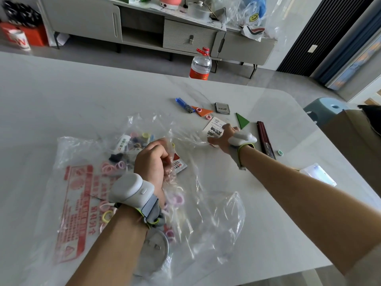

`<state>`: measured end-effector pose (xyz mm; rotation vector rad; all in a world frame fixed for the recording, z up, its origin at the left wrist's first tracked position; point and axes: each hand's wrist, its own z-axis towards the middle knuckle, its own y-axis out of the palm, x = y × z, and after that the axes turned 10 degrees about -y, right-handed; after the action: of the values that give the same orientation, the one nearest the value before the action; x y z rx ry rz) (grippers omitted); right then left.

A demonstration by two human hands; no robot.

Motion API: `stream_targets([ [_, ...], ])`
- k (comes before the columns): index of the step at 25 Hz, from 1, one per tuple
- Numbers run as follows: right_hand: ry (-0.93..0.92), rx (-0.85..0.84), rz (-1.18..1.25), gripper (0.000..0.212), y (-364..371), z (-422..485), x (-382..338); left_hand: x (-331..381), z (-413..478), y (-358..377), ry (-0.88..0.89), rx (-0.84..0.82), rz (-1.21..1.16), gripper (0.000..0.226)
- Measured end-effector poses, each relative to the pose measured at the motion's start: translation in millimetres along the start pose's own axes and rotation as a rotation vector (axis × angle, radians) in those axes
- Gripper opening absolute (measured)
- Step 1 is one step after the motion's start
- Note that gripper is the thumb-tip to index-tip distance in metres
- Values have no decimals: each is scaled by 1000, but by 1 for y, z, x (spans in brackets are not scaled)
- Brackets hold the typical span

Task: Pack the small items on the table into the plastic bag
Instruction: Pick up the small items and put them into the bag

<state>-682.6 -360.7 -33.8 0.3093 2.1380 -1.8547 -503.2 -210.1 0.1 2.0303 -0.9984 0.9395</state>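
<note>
1. Where the table (61,100) is running closest to the camera, a clear plastic bag (216,219) with red print is lying flat and crumpled, and a round grey disc (153,250) is sitting inside its near end.
2. The left hand (152,159) is hovering over the middle of the bag with fingers curled in, pinching a fold of the film; a grey wrist device (132,188) is strapped on just behind it.
3. Pastel rings (111,167) in pink and yellow, plus a few small packets (179,164), are already lying inside the bag around that hand.
4. The right hand (221,139) is reaching past the bag's far edge, fingers fairly straight and spread, resting on a white printed card (214,125); it is blurred, so whether it is actually gripping the card cannot be told.
5. Still out on the table: dark red sticks (266,139) just right of that hand, a small green ring (279,152) beside them, a green triangle (242,120), an orange triangle (203,111) with a pink ring (199,110) on it, a blue pen (184,104) and a small grey case (222,108).
6. A pale flat packet (318,174) is lying near the right table edge.
7. Beyond the table, a water bottle (200,66) with a red label is standing on the floor, and a grey cabinet (144,23) is running along the back.
</note>
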Motion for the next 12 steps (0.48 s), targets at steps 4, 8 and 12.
stream_targets([
  [4, -50, -148, -107, 95, -4, 38, -10, -1, 2, -2, -33, -4, -8, 29],
  [8, -59, -232, -93, 92, -10, 36, 3, -1, 9, -7, -29, 9, 0, 37],
  [12, -10, -225, -187, 98, -17, -9, 22, -2, 4, -4, 10, -16, 18, 23],
])
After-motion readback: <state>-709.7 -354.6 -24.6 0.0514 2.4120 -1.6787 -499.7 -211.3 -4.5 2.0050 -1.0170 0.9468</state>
